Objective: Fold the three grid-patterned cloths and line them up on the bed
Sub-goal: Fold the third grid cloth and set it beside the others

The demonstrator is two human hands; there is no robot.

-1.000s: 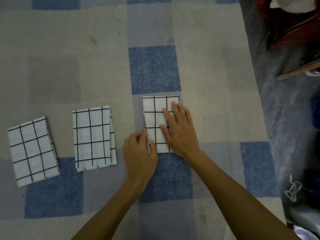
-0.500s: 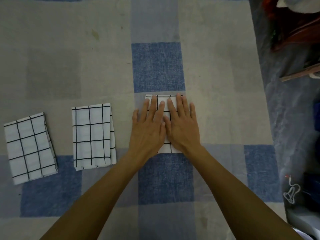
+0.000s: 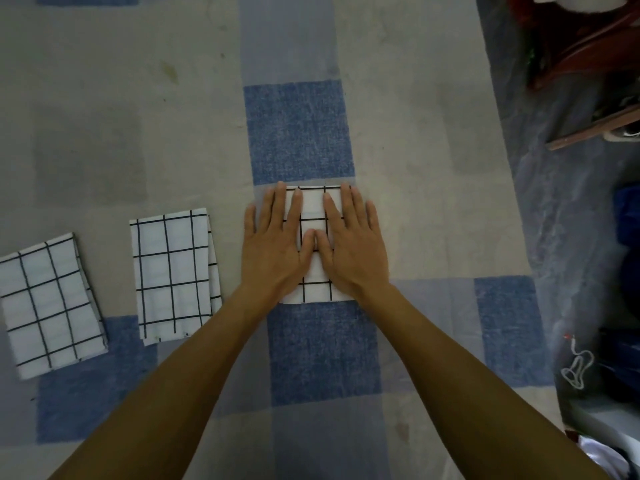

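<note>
Three folded white cloths with black grid lines lie in a row on the bed (image 3: 104, 116). The left cloth (image 3: 48, 306) sits tilted at the frame's left edge. The middle cloth (image 3: 173, 275) lies a little to its right. On the right cloth (image 3: 313, 209) both hands rest flat, palms down. My left hand (image 3: 273, 247) covers its left half and my right hand (image 3: 353, 247) its right half, thumbs touching in the middle. The fingers of both are spread and hold nothing.
The bed has a cover of blue, grey and beige squares; its right edge (image 3: 512, 202) runs down the frame. Beyond it are dark red wooden furniture (image 3: 588, 64), a grey floor and a white cord (image 3: 578, 368).
My left hand moved up from the cloth's near-left corner onto the cloth beside my right hand. Both hands then slid apart, thumbs still meeting, pressing the right cloth flat.
</note>
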